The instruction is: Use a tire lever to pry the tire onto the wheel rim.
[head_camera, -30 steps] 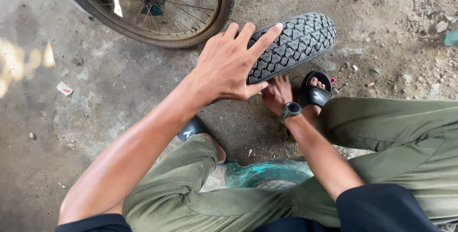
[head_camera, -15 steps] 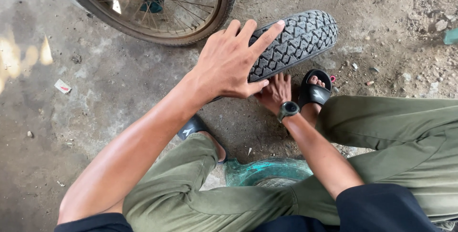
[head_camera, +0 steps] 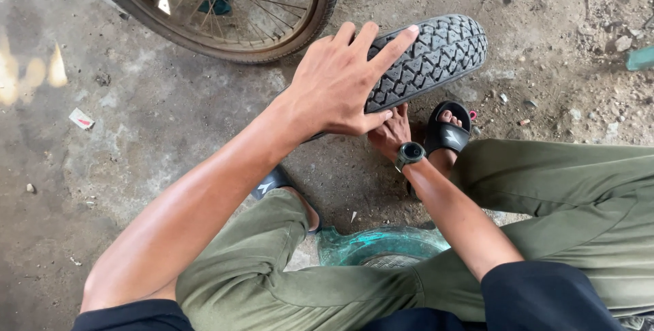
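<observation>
head view: left hand (head_camera: 340,86) lies spread-fingered on the black tyre (head_camera: 436,55); right hand (head_camera: 390,133) grips its lower edge.

Soft, even daylight fills the scene, with no hard shadows. A bright flare smears the far left edge, and glare streaks the spoked wheel (head_camera: 225,4) at the far side. The tyre (head_camera: 436,52) tread and concrete floor (head_camera: 136,120) look sharp; the near arms bulge slightly from wide-angle distortion.
</observation>
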